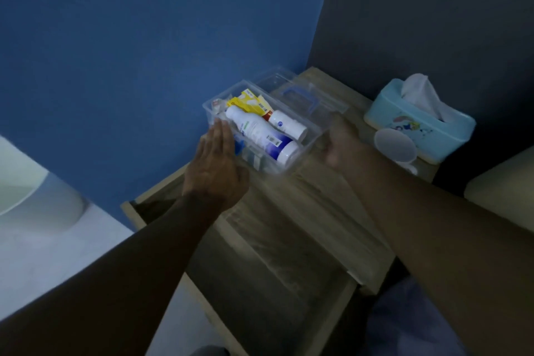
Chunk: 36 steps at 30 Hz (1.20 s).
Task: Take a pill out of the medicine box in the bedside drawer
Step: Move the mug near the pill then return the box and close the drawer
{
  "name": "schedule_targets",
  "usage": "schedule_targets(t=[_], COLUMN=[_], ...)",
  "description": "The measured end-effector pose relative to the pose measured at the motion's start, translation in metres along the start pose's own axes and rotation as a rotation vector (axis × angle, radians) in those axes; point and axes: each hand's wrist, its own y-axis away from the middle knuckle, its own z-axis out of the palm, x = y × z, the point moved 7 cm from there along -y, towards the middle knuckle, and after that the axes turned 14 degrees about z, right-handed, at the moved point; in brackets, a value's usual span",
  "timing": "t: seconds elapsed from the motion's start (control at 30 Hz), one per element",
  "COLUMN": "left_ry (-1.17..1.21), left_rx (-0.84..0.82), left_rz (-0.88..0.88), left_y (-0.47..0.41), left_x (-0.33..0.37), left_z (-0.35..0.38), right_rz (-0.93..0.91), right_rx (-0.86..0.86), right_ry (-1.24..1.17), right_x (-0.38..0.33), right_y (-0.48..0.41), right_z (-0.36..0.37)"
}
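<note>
the clear medicine box stands open on the bedside table, above the pulled-out drawer. the left hand lies flat and released against its side; the right hand touches the other end, grip unclear. next, i think, search among the bottles for pills.

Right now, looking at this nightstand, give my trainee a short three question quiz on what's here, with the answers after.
1. True or false: the clear medicine box stands on the nightstand top with its lid open.
2. Which object stands right of the box? A. a lamp B. a light blue tissue box C. a book
3. Where are the hands relative to the box?

Key
1. True.
2. B.
3. One at each side: the left hand flat against its left end, the right hand at its right end. Neither hand holds any of the contents, such as the white bottles lying inside.
</note>
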Motion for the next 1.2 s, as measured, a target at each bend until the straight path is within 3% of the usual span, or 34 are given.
schedule_targets(t=[0.13, 0.27, 0.43, 0.6, 0.77, 0.87, 1.03, 1.2], left_ry=[-0.123, -0.113, -0.121, -0.112, -0.105, 0.028, 0.303, 0.567], left_rx=[-0.085, -0.115, -0.149, -0.173, -0.187, -0.189, -0.147, -0.002], left_rz=[0.029, 0.014, -0.003, -0.035, -0.058, -0.114, -0.264, -0.397], left_y=[0.001, 0.001, 0.003, 0.010, 0.020, 0.026, 0.023, 0.012], left_x=[0.006, 0.006, 0.011, 0.014, 0.011, 0.009, -0.002, -0.002], left_z=[0.009, 0.009, 0.010, 0.013, 0.011, 0.013, 0.015, 0.013], right_rz=[-0.029, -0.326, -0.824, -1.141, -1.284, -1.366, -1.397, -1.350], right_rx=[-0.009, 0.105, 0.211, 0.249, 0.187, 0.202, 0.213, 0.109], right_ry=[-0.152, -0.272, 0.099, 0.432, 0.788, 1.026, 1.126, 1.246], right_x=[-0.017, -0.044, -0.059, -0.025, 0.027, 0.050, 0.038, 0.037], right_y=[-0.003, 0.024, 0.074, 0.104, 0.109, 0.107, 0.109, 0.100], right_z=[-0.002, -0.005, 0.006, 0.016, 0.032, 0.037, 0.038, 0.040])
